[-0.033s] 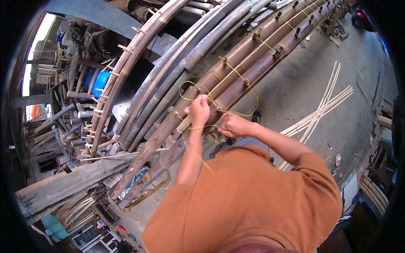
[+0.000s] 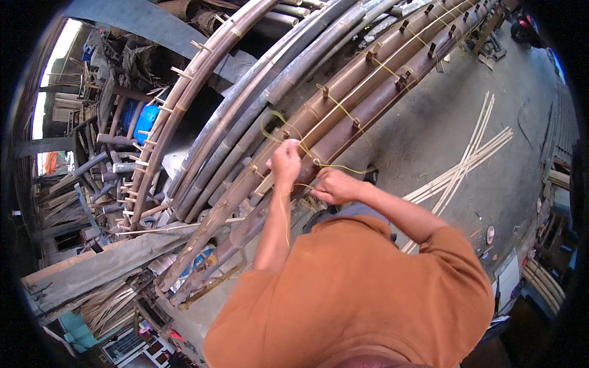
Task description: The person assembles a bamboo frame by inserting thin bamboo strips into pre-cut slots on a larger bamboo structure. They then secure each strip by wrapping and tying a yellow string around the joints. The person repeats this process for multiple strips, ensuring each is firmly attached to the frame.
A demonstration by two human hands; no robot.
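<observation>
Two long brown bamboo poles (image 2: 345,137) run diagonally from lower left to upper right, with short pegs (image 2: 356,123) standing up along them. A pale thin strip (image 2: 320,127) lies lengthwise between the poles. My left hand (image 2: 285,162) is closed at the near part of the poles, pinching a thin yellow-green strand (image 2: 343,168). Part of that strand loops up beyond this hand; another part trails right over the floor side. Just to the right, my right hand (image 2: 336,186) is closed on the same strand, its fingers curled. The exact grip points are partly hidden by the fingers.
Several grey bamboo poles (image 2: 245,116) lie to the left. Beyond them stands a curved pole with pale pegs (image 2: 175,110). Crossed pale strips (image 2: 466,162) rest on the concrete floor at right. A concrete beam (image 2: 92,260) lies at lower left.
Both hands have shifted slightly left. The strand's loop beyond my left hand has shifted, and its right-hand part has swung and changed shape. Its loose end beside my left forearm has moved too.
</observation>
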